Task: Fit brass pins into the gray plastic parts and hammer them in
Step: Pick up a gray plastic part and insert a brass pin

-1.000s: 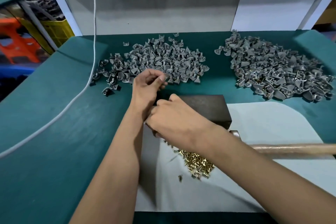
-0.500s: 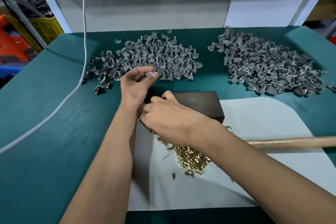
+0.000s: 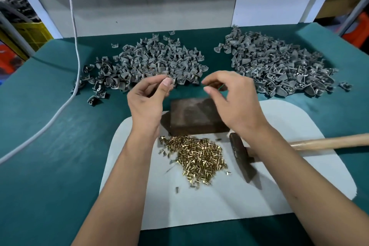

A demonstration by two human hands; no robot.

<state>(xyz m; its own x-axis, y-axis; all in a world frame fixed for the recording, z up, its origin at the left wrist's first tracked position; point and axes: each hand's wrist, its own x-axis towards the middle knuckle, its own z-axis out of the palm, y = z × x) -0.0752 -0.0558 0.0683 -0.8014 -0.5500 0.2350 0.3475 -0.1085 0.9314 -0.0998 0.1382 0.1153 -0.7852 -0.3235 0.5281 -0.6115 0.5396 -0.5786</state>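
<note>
Both hands hover above a dark block [image 3: 192, 115] that sits at the far edge of a white sheet [image 3: 229, 201] on a green table [image 3: 50, 156]. The left hand [image 3: 146, 100] is raised with thumb and forefinger pressed together near the front edge of the left pile of gray parts [image 3: 151, 62]; a small gray piece seems to sit at the fingertips, though it is too small to tell for sure. The right hand [image 3: 233, 100] is held apart from the left, fingers curled, thumb and forefinger close; whether they pinch anything cannot be told. A second pile of gray parts [image 3: 279, 62] lies to the far right. A heap of brass pins [image 3: 196, 156] lies on the sheet just in front of the block, between the forearms. A hammer [image 3: 242, 159] rests on the sheet beside the pins, its wooden handle running off to the right. A white cord [image 3: 65, 96] trails across the table's left side.
</note>
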